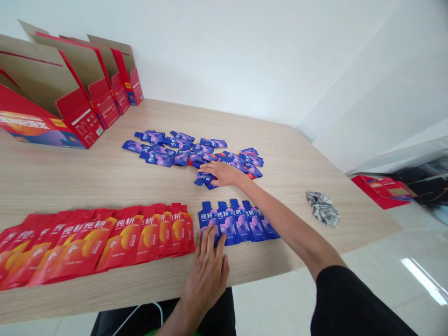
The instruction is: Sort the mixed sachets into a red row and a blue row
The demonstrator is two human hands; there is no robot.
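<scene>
My left hand (pixel 209 263) lies flat with fingers stretched out, its fingertips on the leftmost blue pouch (pixel 206 215) of a short overlapping row near the table's front edge. Farther back, my right hand (pixel 224 173) reaches into a loose pile of blue pouches (pixel 160 156). Its fingers are extended over the near side of the pile, touching the pouches there, with one blue pouch (pixel 204 178) just under the thumb side. A few red bits show among the pile. To the left of my left hand runs a long overlapping row of red pouches (pixel 121 240) with yellow fruit prints.
Several open red cardboard boxes (pixel 84 114) stand at the back left against the white wall (pixel 224 56). A crumpled grey-and-white wad (pixel 322 208) lies on the wooden table (pixel 280 140) at right. Beyond the right edge is another red box (pixel 381 190), lower down.
</scene>
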